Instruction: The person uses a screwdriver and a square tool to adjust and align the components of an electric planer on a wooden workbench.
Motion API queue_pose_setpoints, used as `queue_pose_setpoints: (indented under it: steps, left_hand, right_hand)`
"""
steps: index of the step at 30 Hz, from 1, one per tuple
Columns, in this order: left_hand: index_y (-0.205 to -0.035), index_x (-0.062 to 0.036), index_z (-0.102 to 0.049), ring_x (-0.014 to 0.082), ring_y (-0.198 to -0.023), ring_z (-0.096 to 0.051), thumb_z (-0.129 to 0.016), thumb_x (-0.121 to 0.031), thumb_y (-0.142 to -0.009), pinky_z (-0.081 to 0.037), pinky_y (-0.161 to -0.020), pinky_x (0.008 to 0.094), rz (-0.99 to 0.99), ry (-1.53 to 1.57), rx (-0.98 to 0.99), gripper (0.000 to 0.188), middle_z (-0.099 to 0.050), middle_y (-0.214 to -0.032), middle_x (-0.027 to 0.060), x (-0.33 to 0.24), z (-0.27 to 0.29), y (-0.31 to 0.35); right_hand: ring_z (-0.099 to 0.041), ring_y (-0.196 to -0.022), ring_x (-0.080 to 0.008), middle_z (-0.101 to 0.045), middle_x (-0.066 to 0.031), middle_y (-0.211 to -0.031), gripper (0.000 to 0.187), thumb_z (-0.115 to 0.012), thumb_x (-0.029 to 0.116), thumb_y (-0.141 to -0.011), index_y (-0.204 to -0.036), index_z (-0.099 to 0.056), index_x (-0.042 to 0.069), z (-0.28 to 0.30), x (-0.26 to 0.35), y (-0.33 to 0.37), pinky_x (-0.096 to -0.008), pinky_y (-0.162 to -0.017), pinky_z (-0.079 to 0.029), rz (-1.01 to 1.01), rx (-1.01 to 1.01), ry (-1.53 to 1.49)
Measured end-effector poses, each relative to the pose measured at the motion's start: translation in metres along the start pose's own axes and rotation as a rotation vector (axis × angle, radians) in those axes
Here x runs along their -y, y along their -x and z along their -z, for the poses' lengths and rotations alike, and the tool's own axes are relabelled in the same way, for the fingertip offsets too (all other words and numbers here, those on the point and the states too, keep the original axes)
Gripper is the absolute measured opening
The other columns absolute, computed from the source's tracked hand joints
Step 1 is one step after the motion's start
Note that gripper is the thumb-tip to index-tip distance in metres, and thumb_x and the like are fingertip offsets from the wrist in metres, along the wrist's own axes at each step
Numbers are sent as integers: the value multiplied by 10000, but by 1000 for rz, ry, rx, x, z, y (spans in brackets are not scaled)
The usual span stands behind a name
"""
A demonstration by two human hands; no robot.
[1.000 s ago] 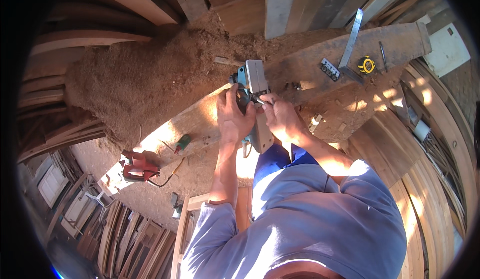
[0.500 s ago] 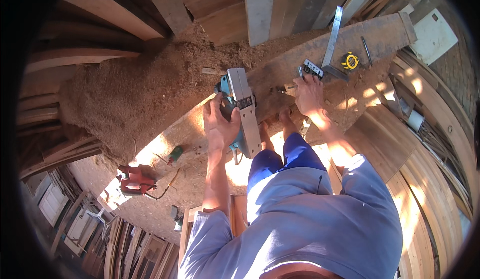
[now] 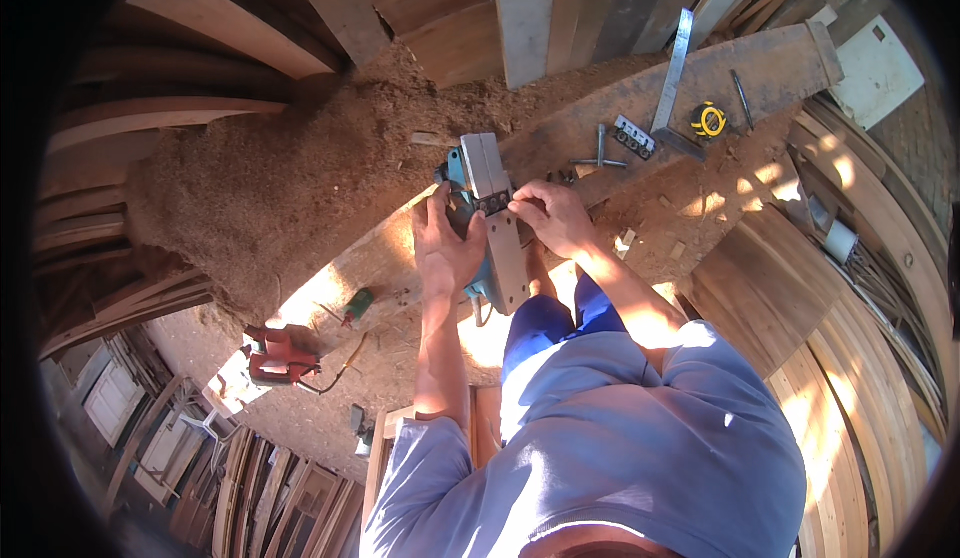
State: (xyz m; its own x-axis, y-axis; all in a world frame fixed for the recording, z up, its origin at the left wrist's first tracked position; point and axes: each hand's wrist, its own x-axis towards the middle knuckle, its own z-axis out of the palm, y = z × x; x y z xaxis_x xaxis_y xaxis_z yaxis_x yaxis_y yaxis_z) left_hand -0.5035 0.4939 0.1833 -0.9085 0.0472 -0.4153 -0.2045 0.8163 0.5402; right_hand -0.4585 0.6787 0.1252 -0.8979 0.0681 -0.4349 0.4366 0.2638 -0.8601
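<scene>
A teal electric planer [image 3: 509, 263] lies with its grey metal sole upward. My left hand [image 3: 447, 250] is closed around its side, thumb near the cutter opening. Over that opening, from the right, comes my right hand [image 3: 556, 216]. Its thumb and fingertips are pinched together at the cutter head [image 3: 492, 204]; whatever they hold is too small to make out. On the thick plank [image 3: 770, 63] to the right lie a T-handle wrench [image 3: 601, 161], a metal blade holder with several bolts [image 3: 634, 138], a metal square [image 3: 672, 78], a yellow and black tape measure [image 3: 708, 120] and a thin dark rod [image 3: 742, 98].
A red power tool [image 3: 280, 356] with a cord sits at the lower left, a small green object [image 3: 358, 305] nearby. Wood shavings [image 3: 230, 198] are heaped at the left. Boards [image 3: 520, 23] stand at the back, and long planks [image 3: 850, 388] lie at the right.
My right hand has moved left from the T-handle wrench on the plank to the planer's cutter opening, leaving the wrench in plain view. My left hand stays on the planer.
</scene>
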Motion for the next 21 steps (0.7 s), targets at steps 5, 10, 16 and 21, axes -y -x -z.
queue_pose_setpoints:
  steps: [5,10,16,21]
  left_hand:
    - [-1432,-49,-476,416,-1214,-556,-734,-242,-863,-511,-989,490,-60,-14,-14,655,-517,-1286,245,5,-5,0]
    - [-1419,-30,-479,427,-1213,-555,-731,-240,-867,-507,-991,500,-29,-1,8,642,-517,-1301,252,2,-1,1]
    - [-1413,-33,-488,429,-1216,-556,-730,-242,-873,-505,-993,506,-72,-12,-22,628,-531,-1294,252,9,-4,0]
    - [-1414,-38,-492,431,-1213,-560,-738,-262,-871,-505,-997,503,-82,-43,-56,637,-531,-1296,252,2,-6,-2]
  right_hand:
    - [-662,-774,-261,-689,-147,-849,185,-739,173,-916,-962,-677,5,-18,-3,-9,-384,-703,-506,-11,1,-42]
    - [-676,-804,-371,-687,-194,-868,161,-715,142,-926,-930,-656,-8,-13,-9,-14,-441,-704,-506,117,-31,124]
    - [-665,-847,-381,-670,-198,-867,128,-685,108,-920,-923,-644,-12,-14,2,-15,-452,-736,-508,-31,40,128]
    - [-626,-873,-428,-644,-195,-852,113,-648,116,-929,-913,-618,8,-16,-19,-17,-490,-740,-500,499,-110,231]
